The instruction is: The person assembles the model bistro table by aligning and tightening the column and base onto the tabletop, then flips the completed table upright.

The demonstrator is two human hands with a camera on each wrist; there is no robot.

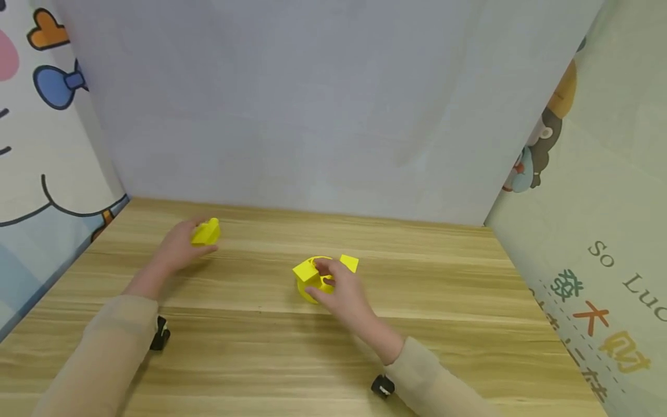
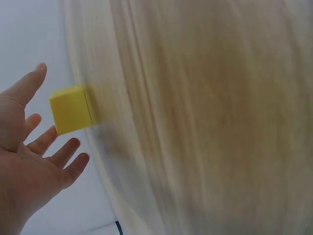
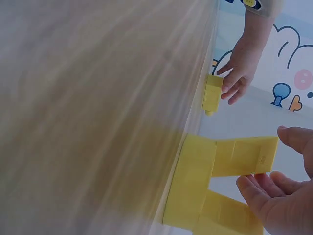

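Note:
At the back left of the table, my left hand [image 1: 179,246] is spread beside a yellow block [image 1: 206,233] that has a small round knob on one end. In the left wrist view this block [image 2: 72,110] stands on the wood, with the fingertips right at its near face and the thumb apart. My right hand [image 1: 341,289] is over a round yellow base [image 3: 190,181] in the middle of the table. Two hollow yellow blocks stick up from the base. Thumb and fingers are spaced around the end of one hollow block [image 3: 244,155], fingertips at its side. The other hollow block [image 1: 350,263] is beyond the hand.
The wood-grain table [image 1: 250,347] meets a plain pale wall [image 1: 312,116] at the back. Printed cartoon panels stand at the left [image 1: 62,150] and right [image 1: 583,202]. Black wrist devices [image 1: 383,386] are on both sleeves.

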